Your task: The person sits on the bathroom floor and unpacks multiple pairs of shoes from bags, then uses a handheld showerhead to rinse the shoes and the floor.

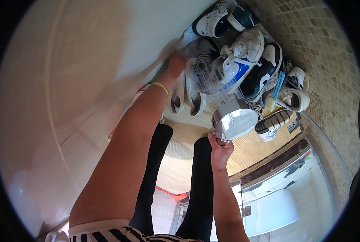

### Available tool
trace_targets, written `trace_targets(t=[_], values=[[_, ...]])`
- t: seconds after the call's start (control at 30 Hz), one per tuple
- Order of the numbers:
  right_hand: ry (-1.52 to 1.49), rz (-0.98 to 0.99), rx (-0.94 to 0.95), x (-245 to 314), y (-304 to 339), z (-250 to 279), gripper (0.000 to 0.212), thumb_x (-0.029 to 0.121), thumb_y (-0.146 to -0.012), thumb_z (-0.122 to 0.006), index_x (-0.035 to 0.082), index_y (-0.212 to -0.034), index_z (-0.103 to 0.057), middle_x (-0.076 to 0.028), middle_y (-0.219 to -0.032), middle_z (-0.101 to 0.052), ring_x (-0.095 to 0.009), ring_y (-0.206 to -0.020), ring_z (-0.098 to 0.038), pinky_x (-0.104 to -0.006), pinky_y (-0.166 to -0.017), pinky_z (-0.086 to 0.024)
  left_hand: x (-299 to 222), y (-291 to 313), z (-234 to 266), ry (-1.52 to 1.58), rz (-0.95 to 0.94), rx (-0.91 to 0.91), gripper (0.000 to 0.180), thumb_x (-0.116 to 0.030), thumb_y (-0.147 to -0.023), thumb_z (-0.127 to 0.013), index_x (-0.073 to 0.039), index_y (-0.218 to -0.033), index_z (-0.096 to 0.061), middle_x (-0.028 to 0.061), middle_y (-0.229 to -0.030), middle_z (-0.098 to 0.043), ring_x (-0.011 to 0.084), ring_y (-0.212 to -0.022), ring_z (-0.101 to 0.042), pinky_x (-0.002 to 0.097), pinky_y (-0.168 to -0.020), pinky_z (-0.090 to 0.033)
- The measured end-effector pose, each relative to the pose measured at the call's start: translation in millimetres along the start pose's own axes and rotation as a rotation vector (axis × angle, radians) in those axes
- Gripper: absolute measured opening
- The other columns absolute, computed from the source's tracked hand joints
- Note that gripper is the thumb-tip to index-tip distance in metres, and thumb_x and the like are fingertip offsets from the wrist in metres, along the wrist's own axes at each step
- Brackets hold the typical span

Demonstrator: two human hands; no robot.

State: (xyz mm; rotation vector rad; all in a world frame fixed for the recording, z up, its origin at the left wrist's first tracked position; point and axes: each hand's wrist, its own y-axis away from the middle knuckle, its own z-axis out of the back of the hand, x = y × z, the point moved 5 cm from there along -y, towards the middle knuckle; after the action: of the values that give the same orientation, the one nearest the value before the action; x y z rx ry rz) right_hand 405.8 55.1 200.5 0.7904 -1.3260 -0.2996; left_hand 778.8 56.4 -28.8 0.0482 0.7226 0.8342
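Nearest: striped hem (107,233) at the lower edge, black-clad legs (200,189) standing on tan mosaic floor (180,157).

Right hand (220,151) raised just above the knee, fingers curled and pinching the near rim of a metal basin (234,123). Basin round, shiny steel outside, pale and bright inside, tipped so the open mouth faces up and to the right; bottom looks bare, though glare hides detail. Held above the floor, just in front of the shoe pile, not touching it.

Left hand (175,64) stretched farther out along the long forearm, yellow wristband (160,86) at the wrist. Blurred by motion, closed around something pale and translucent at the left edge of the pile; exactly what, cannot tell. Fingers hidden, so grip shape unclear.

Beyond: heap of sneakers (244,60), mostly white with black and blue panels, laces loose, stacked into the corner. Blue-handled brush (275,92) wedged among the shoes at right. White sole with black tread (274,122) lying beside the basin.

Edges: smooth cream wall (67,80) close along the whole left side; small-tiled wall (325,48) closing the right. Dark threshold strip (276,159) and curved glass panel (329,161) at lower right. Open floor only in the narrow patch between legs and pile.
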Motion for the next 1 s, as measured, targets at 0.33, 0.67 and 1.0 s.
trace_targets(t=[0.33, 0.67, 1.0], values=[[-0.007, -0.02, -0.005, -2.6, -21.5, 1.9, 0.024, -0.013, -0.084, -0.081, 0.007, -0.081, -0.067, 0.009, -0.072, -0.056, -0.002, -0.068, -0.048, -0.0215, -0.067, -0.045, 25.2, -81.7, -50.6, 0.029, 0.262, 0.119, 0.05, -0.049, -0.099, -0.064, -0.001, -0.11, -0.075, 0.0231, -0.107, -0.076, 0.0378, -0.102, -0.073, 0.0468, -0.085, -0.055], [-0.032, -0.068, -0.093, 65.7, 9.3, 7.5, 0.026, -0.007, -0.085, -0.082, 0.007, -0.082, -0.061, 0.01, -0.069, -0.048, -0.002, -0.063, -0.041, -0.0214, -0.063, -0.04, -127.6, 40.4, 119.0, 0.829, 0.297, -0.198, 0.015, -0.013, -0.097, -0.075, -0.003, -0.108, -0.075, 0.0003, -0.096, -0.071, 0.0097, -0.087, -0.062, 0.0302, -0.077, -0.05], [0.03, 0.08, -0.164, 162.2, 34.3, 34.6, 0.033, -0.004, -0.084, -0.084, 0.009, -0.078, -0.055, 0.008, -0.071, -0.049, -0.005, -0.064, -0.045, -0.0246, -0.062, -0.043, -385.3, 105.3, 349.1, 1.174, -0.125, -0.226, 0.024, -0.002, -0.095, -0.074, -0.004, -0.118, -0.067, 0.0012, -0.119, -0.067, 0.0118, -0.115, -0.059, 0.0301, -0.098, -0.048]])
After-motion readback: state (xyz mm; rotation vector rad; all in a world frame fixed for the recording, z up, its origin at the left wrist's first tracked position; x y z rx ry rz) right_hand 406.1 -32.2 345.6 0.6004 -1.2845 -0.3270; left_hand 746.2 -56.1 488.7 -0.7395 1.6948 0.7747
